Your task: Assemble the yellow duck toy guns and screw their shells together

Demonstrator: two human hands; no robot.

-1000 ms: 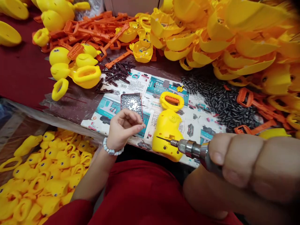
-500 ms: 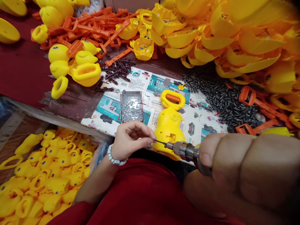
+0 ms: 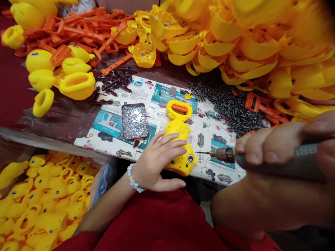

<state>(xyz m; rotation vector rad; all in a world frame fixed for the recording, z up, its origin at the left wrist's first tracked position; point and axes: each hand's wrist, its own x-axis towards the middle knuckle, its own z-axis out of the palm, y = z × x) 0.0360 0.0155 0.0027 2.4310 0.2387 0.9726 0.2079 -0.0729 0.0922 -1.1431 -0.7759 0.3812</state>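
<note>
A yellow plastic duck toy (image 3: 180, 129) with a ring handle and an orange insert lies on the printed cardboard (image 3: 110, 122) in front of me. My left hand (image 3: 159, 158) rests over its left side, fingers spread and thumb apart. At the right, my right hand (image 3: 272, 146) is wrapped round a powered screwdriver (image 3: 285, 162). Its thin bit points left, ending just right of the duck's eye, apart from the toy. A shallow tray of small silver screws (image 3: 134, 120) sits left of the duck.
Black cylindrical pieces (image 3: 230, 104) lie right of the cardboard's middle, dark brown strips (image 3: 117, 80) at its back left. Behind are orange handles (image 3: 86, 31) and stacked yellow shells (image 3: 209, 45). A lined box of yellow parts (image 3: 52, 195) stands lower left.
My left hand has opened from a pinch near the bit and now lies over the duck. The screwdriver has drawn back right, away from the toy. The view has shifted right.
</note>
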